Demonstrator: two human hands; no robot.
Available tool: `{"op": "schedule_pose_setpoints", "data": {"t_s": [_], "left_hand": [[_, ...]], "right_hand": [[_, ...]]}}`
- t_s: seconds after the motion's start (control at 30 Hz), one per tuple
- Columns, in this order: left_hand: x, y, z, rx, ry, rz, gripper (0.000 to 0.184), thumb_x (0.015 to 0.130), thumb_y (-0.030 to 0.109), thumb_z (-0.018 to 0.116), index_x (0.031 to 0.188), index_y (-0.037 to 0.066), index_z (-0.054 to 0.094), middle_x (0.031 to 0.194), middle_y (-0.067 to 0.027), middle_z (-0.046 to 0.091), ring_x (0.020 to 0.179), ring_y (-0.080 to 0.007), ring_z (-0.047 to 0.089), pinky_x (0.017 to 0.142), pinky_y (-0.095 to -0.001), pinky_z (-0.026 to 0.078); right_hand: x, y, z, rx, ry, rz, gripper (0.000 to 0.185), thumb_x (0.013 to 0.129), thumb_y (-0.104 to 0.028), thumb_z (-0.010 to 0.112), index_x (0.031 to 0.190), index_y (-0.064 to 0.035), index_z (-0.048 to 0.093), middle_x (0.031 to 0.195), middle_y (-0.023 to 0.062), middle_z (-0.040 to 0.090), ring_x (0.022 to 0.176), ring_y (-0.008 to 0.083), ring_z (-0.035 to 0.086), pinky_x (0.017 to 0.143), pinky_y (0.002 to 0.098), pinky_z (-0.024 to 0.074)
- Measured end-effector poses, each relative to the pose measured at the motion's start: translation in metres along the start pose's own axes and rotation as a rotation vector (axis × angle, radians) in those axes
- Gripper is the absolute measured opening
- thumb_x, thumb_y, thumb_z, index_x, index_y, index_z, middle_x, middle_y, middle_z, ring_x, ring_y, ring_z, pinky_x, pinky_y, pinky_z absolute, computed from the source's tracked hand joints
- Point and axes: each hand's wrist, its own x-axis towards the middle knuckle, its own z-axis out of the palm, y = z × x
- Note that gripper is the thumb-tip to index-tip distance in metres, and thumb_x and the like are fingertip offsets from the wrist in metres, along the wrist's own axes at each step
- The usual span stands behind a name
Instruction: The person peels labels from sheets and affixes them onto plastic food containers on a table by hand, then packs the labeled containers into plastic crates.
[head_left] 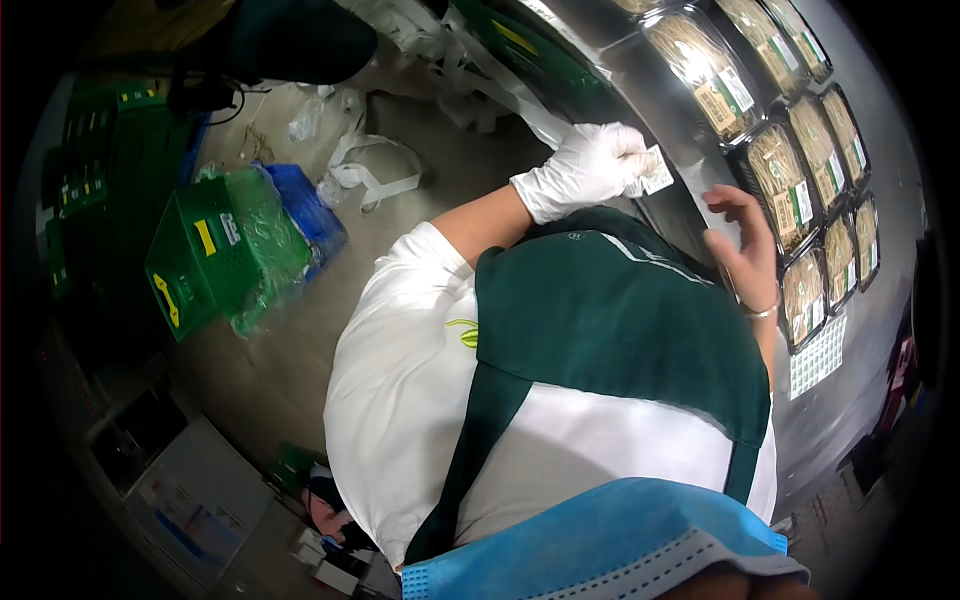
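My left hand, in a white glove, pinches a small piece of white printed labels in front of my dark green apron. My bare right hand is held at the metal table's near edge, its fingers curved and apart with nothing between them. Closest to it are black trays of pale, thin strands under clear film, such as this pack. Each visible tray carries a brown and white label. A sheet of small green-and-white labels lies beside the nearest trays.
Packed trays stand in rows on the metal table. At left on the floor are a green crate with clear plastic and a blue crate. White strips litter the floor, and more green crates are stacked at far left.
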Motion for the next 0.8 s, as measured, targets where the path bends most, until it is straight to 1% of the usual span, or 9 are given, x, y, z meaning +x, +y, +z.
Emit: {"op": "schedule_pose_setpoints", "data": {"t_s": [0.07, 0.1, 0.2, 0.33, 0.37, 0.47, 0.53, 0.7, 0.8], "left_hand": [[-0.018, -0.012, -0.001, -0.185, -0.069, -0.129, 0.017, 0.079, 0.015, 0.058, 0.072, -0.001, 0.056, 0.066, -0.0063, 0.052, 0.062, -0.0124, 0.051, 0.056, -0.0265, 0.042], [-0.027, -0.016, -0.004, 0.060, -0.001, 0.066, 0.017, 0.081, 0.014, 0.055, 0.073, 0.000, 0.057, 0.067, -0.0053, 0.053, 0.065, -0.0118, 0.052, 0.060, -0.0248, 0.042], [-0.051, -0.026, -0.003, -0.304, 0.075, -0.017, 0.016, 0.083, 0.014, 0.051, 0.078, 0.000, 0.056, 0.072, -0.0064, 0.055, 0.067, -0.0132, 0.053, 0.064, -0.0257, 0.043], [-0.058, -0.030, -0.021, -0.222, 0.098, 0.025, 0.013, 0.083, 0.010, 0.051, 0.086, -0.001, 0.058, 0.076, -0.0047, 0.060, 0.070, -0.0105, 0.055, 0.066, -0.0235, 0.043], [-0.064, -0.031, -0.019, -0.456, 0.046, -0.109, 0.012, 0.081, 0.009, 0.052, 0.082, 0.000, 0.059, 0.074, -0.0061, 0.060, 0.069, -0.0121, 0.057, 0.065, -0.0244, 0.044], [-0.075, -0.030, -0.021, 0.021, -0.069, 0.144, 0.006, 0.076, 0.003, 0.054, 0.076, 0.000, 0.060, 0.071, -0.0076, 0.060, 0.067, -0.0140, 0.058, 0.062, -0.0233, 0.045], [-0.083, -0.042, -0.012, -0.066, -0.081, 0.089, 0.005, 0.076, 0.003, 0.055, 0.075, 0.001, 0.060, 0.068, -0.0076, 0.060, 0.063, -0.0138, 0.059, 0.059, -0.0234, 0.047], [-0.093, -0.045, -0.020, 0.012, -0.053, 0.132, 0.006, 0.075, 0.006, 0.055, 0.073, 0.003, 0.061, 0.065, -0.0070, 0.060, 0.059, -0.0167, 0.060, 0.055, -0.0261, 0.047], [-0.107, -0.054, -0.030, 0.055, 0.040, 0.176, 0.008, 0.075, 0.008, 0.055, 0.073, 0.004, 0.061, 0.066, -0.0072, 0.060, 0.059, -0.0181, 0.059, 0.055, -0.0271, 0.047]], "right_hand": [[0.007, 0.004, 0.018, 0.013, -0.057, -0.009, 0.042, 0.069, -0.011, 0.065, 0.106, -0.0017, 0.049, 0.097, 0.0046, 0.056, 0.087, 0.0137, 0.050, 0.077, 0.0252, 0.0371], [0.009, 0.005, 0.030, 0.065, -0.069, 0.018, 0.043, 0.069, -0.010, 0.066, 0.107, -0.0019, 0.049, 0.096, 0.0043, 0.056, 0.086, 0.0137, 0.050, 0.077, 0.0253, 0.0381], [0.024, 0.018, 0.057, -0.004, -0.149, -0.002, 0.045, 0.067, -0.010, 0.067, 0.108, -0.0061, 0.048, 0.094, 0.0040, 0.054, 0.087, 0.0141, 0.050, 0.075, 0.0256, 0.0397], [0.062, 0.064, 0.084, 0.307, -0.287, 0.011, 0.035, 0.072, -0.001, 0.051, 0.107, -0.0045, 0.048, 0.098, 0.0040, 0.054, 0.092, 0.0116, 0.050, 0.076, 0.0246, 0.0403], [0.074, 0.063, 0.087, 0.270, -0.201, -0.043, 0.026, 0.075, 0.000, 0.048, 0.100, -0.0022, 0.053, 0.094, 0.0032, 0.056, 0.091, 0.0107, 0.051, 0.077, 0.0239, 0.0409], [0.111, 0.062, 0.108, 0.098, -0.245, -0.025, 0.017, 0.079, -0.006, 0.049, 0.093, -0.0013, 0.057, 0.086, 0.0050, 0.060, 0.081, 0.0118, 0.056, 0.075, 0.0237, 0.0432], [0.127, 0.046, 0.134, 0.031, -0.343, -0.114, 0.017, 0.080, -0.013, 0.053, 0.092, -0.0017, 0.059, 0.083, 0.0081, 0.062, 0.076, 0.0141, 0.058, 0.070, 0.0243, 0.0447], [0.160, 0.033, 0.212, -0.812, -0.810, 0.087, 0.064, 0.065, -0.058, 0.057, 0.088, 0.0008, 0.061, 0.089, 0.0142, 0.061, 0.083, 0.0287, 0.058, 0.073, 0.0347, 0.0455], [0.164, 0.041, 0.247, -0.912, -0.870, 0.138, 0.048, 0.068, -0.046, 0.058, 0.089, -0.0029, 0.063, 0.094, 0.0140, 0.061, 0.088, 0.0279, 0.057, 0.076, 0.0346, 0.0455]]}}
